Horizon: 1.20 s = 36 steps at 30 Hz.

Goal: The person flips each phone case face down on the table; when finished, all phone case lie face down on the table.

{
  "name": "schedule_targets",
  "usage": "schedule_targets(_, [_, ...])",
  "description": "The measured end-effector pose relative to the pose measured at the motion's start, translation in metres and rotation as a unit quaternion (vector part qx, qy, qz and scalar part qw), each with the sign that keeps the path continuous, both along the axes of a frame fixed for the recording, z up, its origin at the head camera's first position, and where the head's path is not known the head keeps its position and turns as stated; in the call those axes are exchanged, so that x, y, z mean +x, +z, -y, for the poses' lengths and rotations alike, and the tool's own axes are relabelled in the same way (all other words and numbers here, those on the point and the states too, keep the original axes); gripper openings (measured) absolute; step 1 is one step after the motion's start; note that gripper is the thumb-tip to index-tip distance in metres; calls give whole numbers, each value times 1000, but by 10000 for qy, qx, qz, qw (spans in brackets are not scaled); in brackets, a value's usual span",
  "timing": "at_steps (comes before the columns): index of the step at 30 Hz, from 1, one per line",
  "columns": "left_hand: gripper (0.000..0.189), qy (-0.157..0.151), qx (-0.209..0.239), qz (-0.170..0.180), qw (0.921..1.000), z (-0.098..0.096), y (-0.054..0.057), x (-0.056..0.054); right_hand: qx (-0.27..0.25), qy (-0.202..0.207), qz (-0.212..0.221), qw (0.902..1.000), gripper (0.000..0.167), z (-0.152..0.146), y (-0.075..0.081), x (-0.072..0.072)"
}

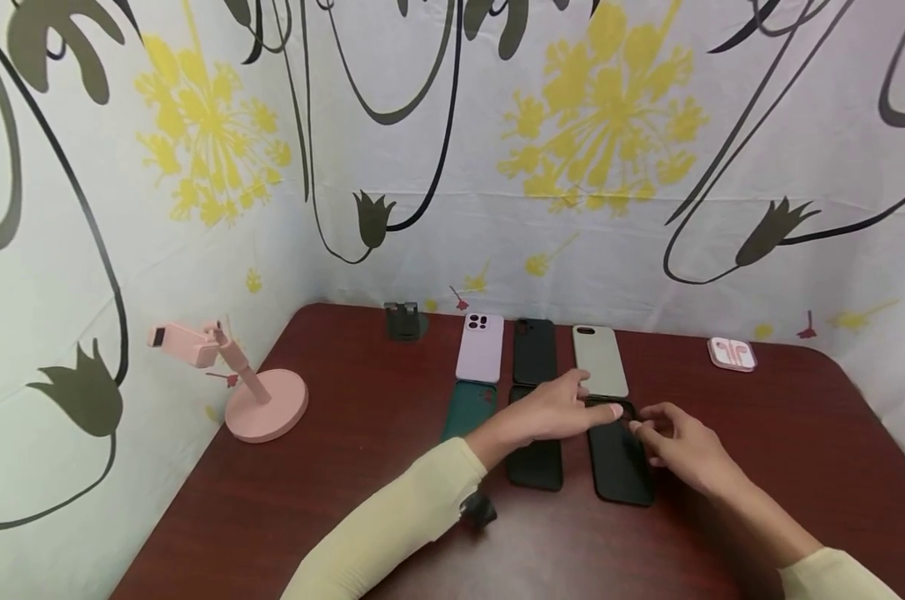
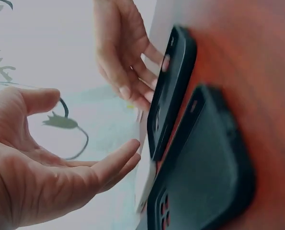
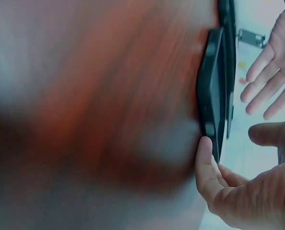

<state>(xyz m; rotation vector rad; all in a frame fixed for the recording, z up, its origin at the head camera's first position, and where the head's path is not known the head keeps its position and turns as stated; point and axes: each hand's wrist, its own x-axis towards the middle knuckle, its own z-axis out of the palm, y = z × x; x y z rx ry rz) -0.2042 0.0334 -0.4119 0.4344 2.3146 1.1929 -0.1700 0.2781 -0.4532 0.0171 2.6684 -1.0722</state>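
Observation:
In the head view a black phone case (image 1: 621, 467) lies open side up at the right of the near row. My right hand (image 1: 685, 446) is at its right edge; in the right wrist view a fingertip touches the side of that case (image 3: 208, 86), the thumb standing apart. Over the case's far end hovers my left hand (image 1: 553, 408), fingers loosely extended, holding nothing. The left wrist view shows this hand (image 2: 51, 163) clear of both cases. Beneath the left wrist, partly hidden, lies another black phone case (image 1: 535, 467), with a teal case (image 1: 467, 408) to its left.
Behind them lie a lilac case (image 1: 480, 354), a black case (image 1: 535, 354) and a pale grey-green case (image 1: 602, 367). A pink phone stand (image 1: 268, 408) is at left, a small dark stand (image 1: 403, 321) at the back, a boxed earphone set (image 1: 732, 354) at right. A black object (image 1: 478, 510) sits beside the left sleeve.

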Motion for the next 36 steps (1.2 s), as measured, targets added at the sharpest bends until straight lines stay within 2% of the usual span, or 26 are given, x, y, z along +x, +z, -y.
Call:
schedule_targets(5, [73,-4,348,528,9980,3,-4,20,-248,-200,247,9992,70,4,0,13])
schedule_targets(8, [68,-69,373,548,9978,3,-11,30,-270,-277,236,9990,70,6,0,18])
schedule_targets(11, [67,-125,231,417,9988,3,-18,38,-250,-336,228,9989,71,9,-1,21])
schedule_targets(15, [67,-118,272,430,9986,3,-25,46,-224,-380,251,9987,73,10,-3,25])
schedule_targets(22, [64,-112,404,536,9977,1,-27,51,-234,-381,365,9983,77,9,-5,25])
schedule_targets(29, [66,-258,281,413,9984,-2,-31,51,-28,-233,427,9988,83,11,-7,24])
schedule_targets(33, [65,-262,370,392,9982,-3,-32,52,-226,-226,581,9978,84,9,-7,24])
schedule_targets(36, [65,-262,460,418,9977,-4,-32,53,-660,-285,896,9934,84,6,-5,24])
